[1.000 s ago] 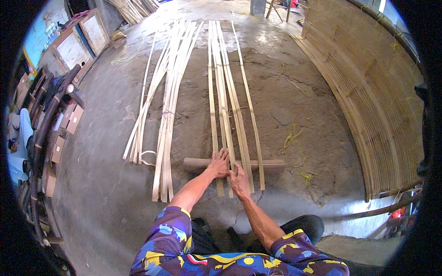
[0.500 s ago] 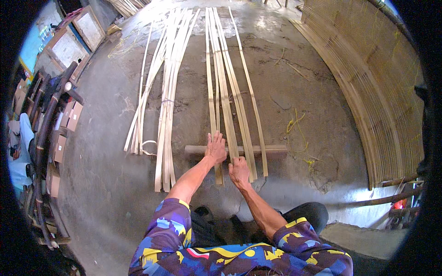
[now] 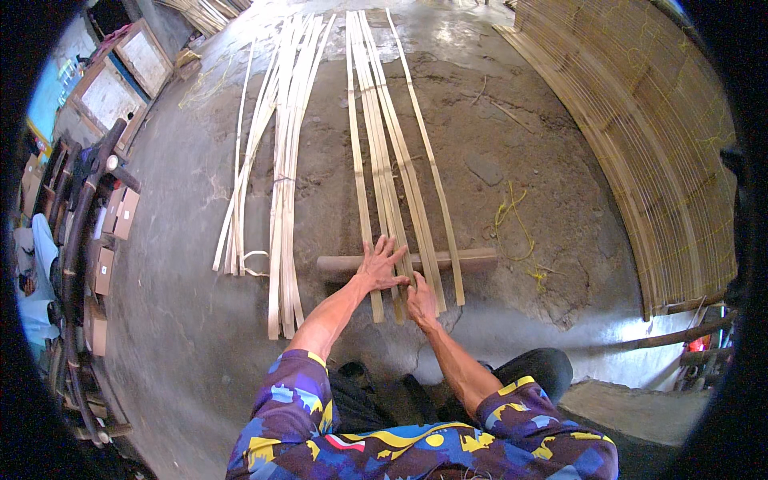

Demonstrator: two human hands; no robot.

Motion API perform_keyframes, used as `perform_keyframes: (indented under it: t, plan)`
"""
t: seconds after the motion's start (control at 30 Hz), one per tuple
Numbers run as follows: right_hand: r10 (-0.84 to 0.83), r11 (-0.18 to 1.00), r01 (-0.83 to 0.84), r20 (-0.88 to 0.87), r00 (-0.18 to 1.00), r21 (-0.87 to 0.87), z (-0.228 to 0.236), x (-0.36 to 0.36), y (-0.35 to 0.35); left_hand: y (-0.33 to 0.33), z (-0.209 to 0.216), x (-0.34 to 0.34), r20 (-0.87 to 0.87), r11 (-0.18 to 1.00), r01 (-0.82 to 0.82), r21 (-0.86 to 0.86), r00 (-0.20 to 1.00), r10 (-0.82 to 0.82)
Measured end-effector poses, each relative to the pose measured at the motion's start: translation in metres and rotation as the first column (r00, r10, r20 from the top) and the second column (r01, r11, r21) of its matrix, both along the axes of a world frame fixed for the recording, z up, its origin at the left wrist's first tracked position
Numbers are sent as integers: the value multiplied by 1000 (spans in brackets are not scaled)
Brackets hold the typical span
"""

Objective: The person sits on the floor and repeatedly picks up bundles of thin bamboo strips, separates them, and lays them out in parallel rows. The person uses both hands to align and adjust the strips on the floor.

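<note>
Long, pale bamboo strips (image 3: pixel 387 186) stretch away from me on the floor, their near ends resting across a wooden bar (image 3: pixel 478 260). My left hand (image 3: pixel 381 268) lies over the strips at the bar, fingers spread and thumb pointing toward my right hand. Just right of it, my right hand (image 3: pixel 422 302) is closed, its fingertips gripping the edge of a bamboo strip; part of that grip is hidden. One separate strip (image 3: pixel 445 216) lies furthest right across the bar. To the left, apart from both hands, is a tied bundle of bamboo strips (image 3: pixel 286 232).
A large slatted bamboo panel (image 3: pixel 608 160) with yellow string leans along the right side. Yellow twine (image 3: pixel 524 228) lies on the rough concrete floor (image 3: pixel 176 320). At the left stand a dark bamboo rack (image 3: pixel 80 240) and cardboard boxes (image 3: pixel 102 270).
My left hand has slid slightly right and its fingers have spread wider. My right hand has shifted a little right and down. Strips under the hands now lie more side by side.
</note>
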State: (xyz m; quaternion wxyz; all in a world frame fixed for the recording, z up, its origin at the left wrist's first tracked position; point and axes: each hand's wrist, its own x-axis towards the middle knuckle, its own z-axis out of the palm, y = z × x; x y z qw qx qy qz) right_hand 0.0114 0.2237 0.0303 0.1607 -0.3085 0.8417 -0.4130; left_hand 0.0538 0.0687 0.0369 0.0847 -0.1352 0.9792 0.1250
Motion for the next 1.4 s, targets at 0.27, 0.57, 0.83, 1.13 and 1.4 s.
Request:
perform_keyframes:
  t: [0.27, 0.57, 0.83, 1.13, 1.4]
  plan:
    - [27, 969, -42, 64, 998, 244, 10, -5, -6, -7, -7, -13, -63, 994, 104, 24, 993, -102]
    - [-8, 983, 92, -464, 886, 158, 13, -41, -9, 11, 8, -10, 77, 998, -36, -60, 996, 41]
    - [-79, 974, 57, 95, 992, 218, -12, -46, 13, 30, -1, -20, -68, 984, 135, -112, 987, -143]
    - [-277, 956, 289, 190, 942, -42, -22, -39, 12, 37, -2, -43, -74, 981, 166, 104, 985, -158]
    - [-250, 960, 277, -312, 917, 45, -4, -57, 18, 18, 2, -40, -226, 982, 108, 157, 972, -70]
